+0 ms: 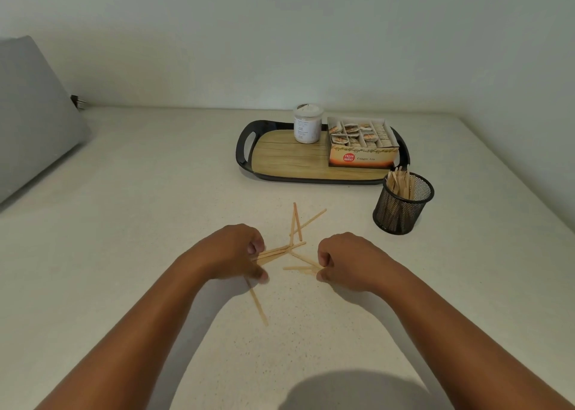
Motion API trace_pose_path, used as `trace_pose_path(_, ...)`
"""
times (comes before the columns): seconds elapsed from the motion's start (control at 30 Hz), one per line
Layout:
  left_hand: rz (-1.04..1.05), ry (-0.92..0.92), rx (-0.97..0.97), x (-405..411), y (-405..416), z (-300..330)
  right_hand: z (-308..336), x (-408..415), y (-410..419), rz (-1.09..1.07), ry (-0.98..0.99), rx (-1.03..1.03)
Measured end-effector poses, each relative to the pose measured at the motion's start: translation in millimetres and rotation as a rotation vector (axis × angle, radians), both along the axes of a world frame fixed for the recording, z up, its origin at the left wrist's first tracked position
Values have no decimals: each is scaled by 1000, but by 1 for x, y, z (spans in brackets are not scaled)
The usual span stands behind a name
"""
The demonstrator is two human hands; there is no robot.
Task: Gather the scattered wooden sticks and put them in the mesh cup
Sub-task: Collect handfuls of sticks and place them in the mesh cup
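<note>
Pinching with curled fingers, the left hand (231,254) grips several wooden sticks (273,252) fanning rightward, while the right hand (348,262) nips the ends of two more lying crosswise on the speckled pale counter (140,191). Three loose sticks cross beyond the hands; one lies below the left thumb. Farther right, the black mesh cup (403,204) holds upright sticks, just beside a wood-grain tray (286,157).

Both hands work among loose wooden sticks (297,223) on the pale counter (140,191): the left hand (231,252) pinches several, the right hand (345,262) pinches others. The mesh cup (403,204) stands to the right, partly filled with sticks, just beside a black tray (245,148).
</note>
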State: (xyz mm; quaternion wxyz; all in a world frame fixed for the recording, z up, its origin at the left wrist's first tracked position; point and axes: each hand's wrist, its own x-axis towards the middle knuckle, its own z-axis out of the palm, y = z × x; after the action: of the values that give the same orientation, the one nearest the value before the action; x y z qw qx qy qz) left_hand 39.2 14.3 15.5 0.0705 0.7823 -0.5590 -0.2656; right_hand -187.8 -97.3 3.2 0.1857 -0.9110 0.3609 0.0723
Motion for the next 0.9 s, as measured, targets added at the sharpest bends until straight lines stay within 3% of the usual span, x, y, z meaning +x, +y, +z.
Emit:
trace_pose_path(0.13, -104, -74, 95, 3, 9, 6, 3, 2, 4, -1, 28, -15)
trace_pose_path(0.37, -69, 10, -20, -6, 8, -7, 9, -5, 5, 13, 87, 8)
trace_pose_path(0.9, -47, -42, -96, -19, 0, -16, 7, -7, 2, 26, 54, -22)
